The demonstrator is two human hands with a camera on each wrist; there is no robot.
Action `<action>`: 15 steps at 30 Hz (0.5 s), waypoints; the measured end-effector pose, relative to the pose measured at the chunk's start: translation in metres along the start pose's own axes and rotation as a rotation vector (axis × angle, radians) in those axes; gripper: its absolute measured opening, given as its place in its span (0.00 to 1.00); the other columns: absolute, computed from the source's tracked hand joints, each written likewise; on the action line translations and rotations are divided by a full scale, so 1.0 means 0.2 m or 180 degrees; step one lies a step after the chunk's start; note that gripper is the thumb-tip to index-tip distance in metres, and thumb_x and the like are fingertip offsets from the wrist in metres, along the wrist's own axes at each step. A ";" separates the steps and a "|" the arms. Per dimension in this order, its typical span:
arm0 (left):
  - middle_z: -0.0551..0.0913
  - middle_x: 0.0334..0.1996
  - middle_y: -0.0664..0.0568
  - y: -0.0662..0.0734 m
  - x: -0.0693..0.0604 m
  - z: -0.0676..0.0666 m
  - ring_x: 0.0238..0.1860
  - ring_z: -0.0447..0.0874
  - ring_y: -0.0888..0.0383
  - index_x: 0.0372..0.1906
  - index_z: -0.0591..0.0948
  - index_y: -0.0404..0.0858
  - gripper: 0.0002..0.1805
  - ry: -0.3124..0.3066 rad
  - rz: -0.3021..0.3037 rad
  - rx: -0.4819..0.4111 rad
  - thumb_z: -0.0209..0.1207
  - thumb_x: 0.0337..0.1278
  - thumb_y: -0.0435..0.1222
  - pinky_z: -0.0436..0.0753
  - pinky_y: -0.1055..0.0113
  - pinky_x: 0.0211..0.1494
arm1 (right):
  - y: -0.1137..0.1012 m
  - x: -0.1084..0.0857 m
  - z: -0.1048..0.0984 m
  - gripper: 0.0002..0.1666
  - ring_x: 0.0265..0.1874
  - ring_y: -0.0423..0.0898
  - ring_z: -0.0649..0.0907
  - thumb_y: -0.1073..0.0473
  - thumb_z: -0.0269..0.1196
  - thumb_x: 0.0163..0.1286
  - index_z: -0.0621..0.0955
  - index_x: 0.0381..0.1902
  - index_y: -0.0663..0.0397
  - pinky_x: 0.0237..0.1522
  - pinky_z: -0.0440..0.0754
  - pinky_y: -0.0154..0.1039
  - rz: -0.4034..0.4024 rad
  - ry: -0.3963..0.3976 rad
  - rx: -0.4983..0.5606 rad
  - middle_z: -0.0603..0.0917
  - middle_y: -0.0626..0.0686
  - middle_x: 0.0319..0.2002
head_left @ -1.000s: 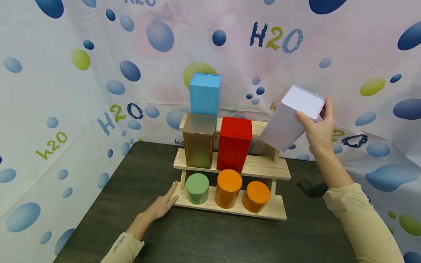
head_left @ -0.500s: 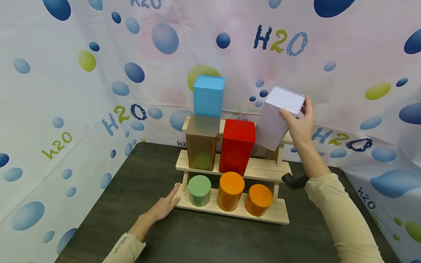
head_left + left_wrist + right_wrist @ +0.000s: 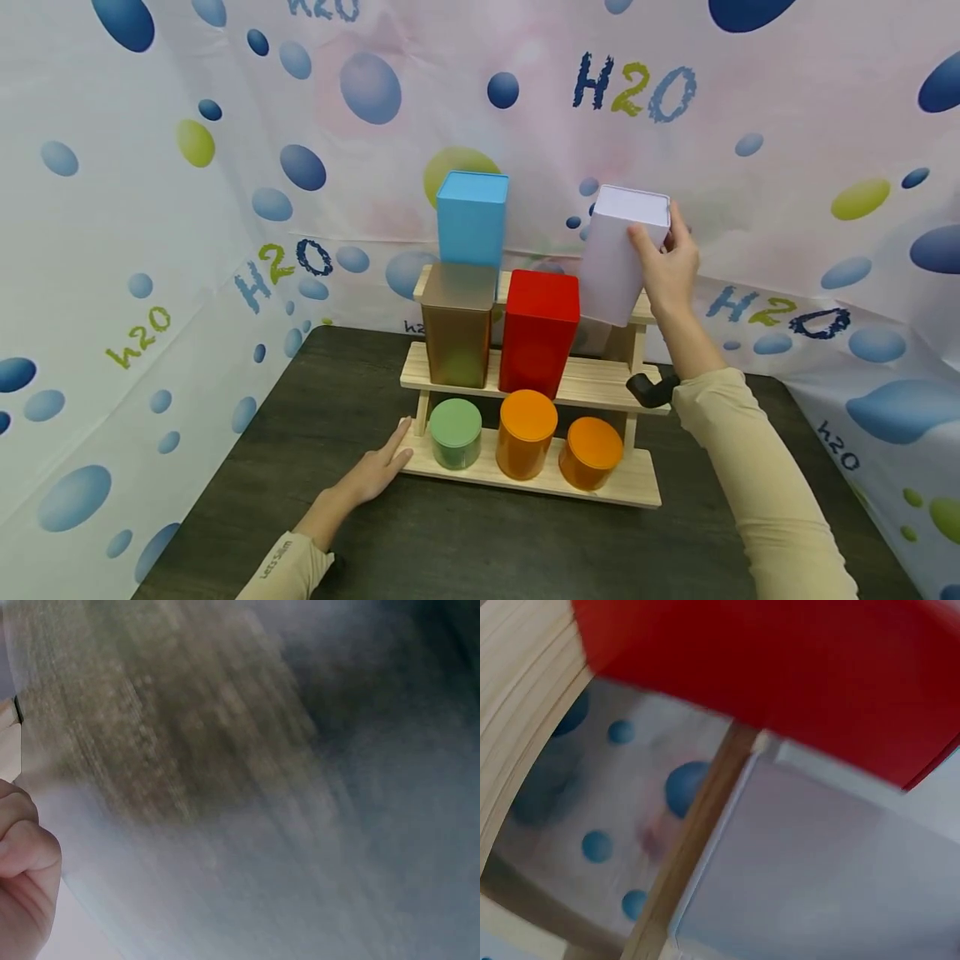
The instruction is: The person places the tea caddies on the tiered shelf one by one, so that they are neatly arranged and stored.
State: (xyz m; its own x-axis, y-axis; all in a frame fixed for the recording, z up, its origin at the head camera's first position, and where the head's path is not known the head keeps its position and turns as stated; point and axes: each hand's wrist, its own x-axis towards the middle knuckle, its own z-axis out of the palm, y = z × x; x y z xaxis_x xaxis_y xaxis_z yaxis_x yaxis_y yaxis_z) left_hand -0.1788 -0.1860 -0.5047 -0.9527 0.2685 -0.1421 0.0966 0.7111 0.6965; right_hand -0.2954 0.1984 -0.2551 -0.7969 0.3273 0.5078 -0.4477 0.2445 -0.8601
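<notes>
My right hand [image 3: 671, 262] grips a white rectangular canister [image 3: 617, 254] near its top, thumb in front and fingers behind. The canister is slightly tilted, its lower end in front of the top shelf's right part; whether it touches the wood I cannot tell. In the right wrist view, the white canister [image 3: 817, 862] is beside the red one. My left hand [image 3: 373, 471] rests against the bottom board's left end, fingers extended in the head view. A wooden three-tier shelf [image 3: 622, 483] bears a blue canister [image 3: 472, 221] on top, with brown [image 3: 456, 333] and red [image 3: 538, 333] canisters midway.
The bottom board holds a green round canister [image 3: 455, 433], a tall orange one [image 3: 527, 433] and a short orange one [image 3: 591, 454]. Behind the dark table [image 3: 480, 550] hangs a patterned backdrop [image 3: 525, 142]. Against my right forearm is a dark device [image 3: 651, 390].
My right hand has carried the white canister leftward to the top shelf and turned it more upright. The left hand has stayed at the bottom board's end.
</notes>
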 end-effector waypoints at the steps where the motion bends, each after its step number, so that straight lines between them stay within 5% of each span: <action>1: 0.57 0.67 0.37 0.00 0.00 0.00 0.57 0.68 0.32 0.72 0.46 0.44 0.33 0.0004 -0.0001 0.0000 0.40 0.69 0.49 0.64 0.40 0.57 | 0.00 0.00 0.01 0.35 0.56 0.47 0.74 0.55 0.63 0.61 0.67 0.65 0.53 0.56 0.71 0.43 -0.0018 0.0041 -0.0083 0.72 0.56 0.60; 6: 0.57 0.67 0.37 0.00 0.00 0.00 0.57 0.68 0.32 0.72 0.46 0.44 0.33 -0.0001 -0.0017 0.0004 0.40 0.69 0.49 0.64 0.40 0.57 | 0.02 -0.03 0.01 0.23 0.49 0.52 0.80 0.57 0.63 0.62 0.78 0.55 0.55 0.48 0.77 0.42 0.0009 0.0113 -0.0454 0.79 0.59 0.51; 15: 0.57 0.67 0.37 0.00 0.00 0.00 0.56 0.68 0.32 0.72 0.47 0.43 0.33 0.0024 -0.0010 -0.0003 0.41 0.69 0.49 0.65 0.40 0.57 | 0.08 -0.08 -0.01 0.27 0.53 0.58 0.76 0.60 0.57 0.66 0.69 0.63 0.51 0.48 0.78 0.44 0.0110 -0.0355 -0.0679 0.74 0.62 0.56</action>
State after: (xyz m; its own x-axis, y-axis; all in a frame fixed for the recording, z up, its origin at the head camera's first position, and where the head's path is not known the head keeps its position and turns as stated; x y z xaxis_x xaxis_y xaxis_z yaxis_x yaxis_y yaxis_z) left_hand -0.1792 -0.1853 -0.5052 -0.9552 0.2614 -0.1390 0.0933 0.7113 0.6967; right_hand -0.2882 0.1987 -0.2763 -0.8555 0.2388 0.4595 -0.3330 0.4259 -0.8413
